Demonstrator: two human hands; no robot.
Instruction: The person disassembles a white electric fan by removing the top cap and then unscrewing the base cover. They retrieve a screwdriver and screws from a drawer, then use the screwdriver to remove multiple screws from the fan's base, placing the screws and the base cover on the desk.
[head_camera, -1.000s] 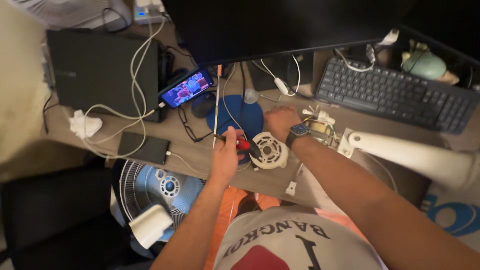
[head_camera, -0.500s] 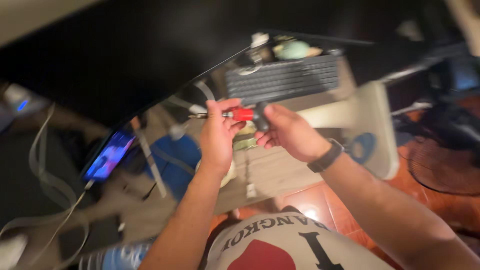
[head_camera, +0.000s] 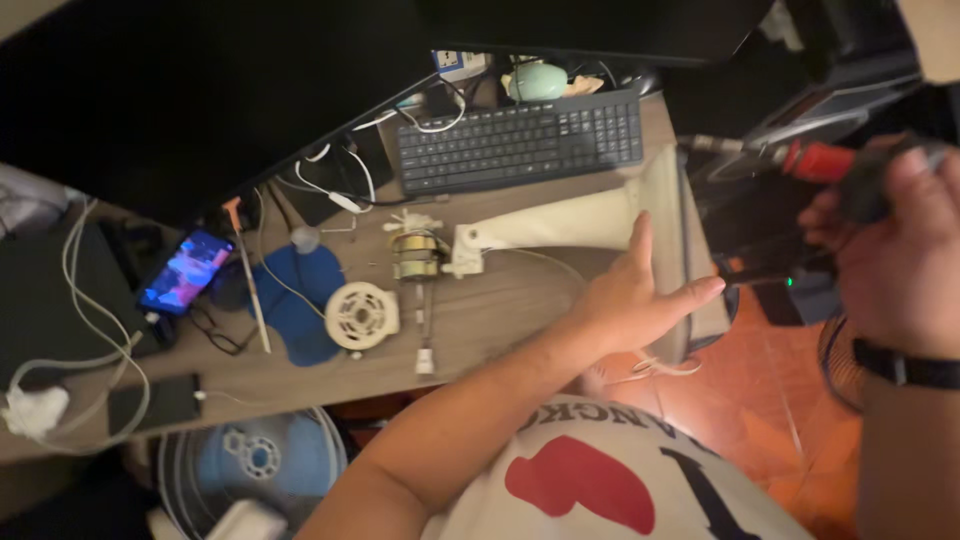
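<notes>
My right hand (head_camera: 900, 250), with a dark watch on the wrist, is raised at the far right, off the desk. It grips a screwdriver (head_camera: 815, 160) by its red and black handle, and the metal shaft points left. My left hand (head_camera: 640, 295) is open with fingers apart, holding nothing, at the desk's right edge beside the cream fan stand (head_camera: 560, 220). A small fan motor (head_camera: 418, 255) with wires and a round white cover (head_camera: 362, 315) lie on the desk to the left of that hand.
A black keyboard (head_camera: 520, 140) sits at the back under a dark monitor. A lit phone (head_camera: 185, 270), blue mouse pad (head_camera: 300, 300), glasses (head_camera: 215, 335), cables and a crumpled tissue (head_camera: 25, 410) fill the left side. A fan grille (head_camera: 250, 460) stands below the desk's front edge.
The screwdriver passed from my left hand into my right and moved far to the right. My left hand let go and opened near the fan stand. The view swung right.
</notes>
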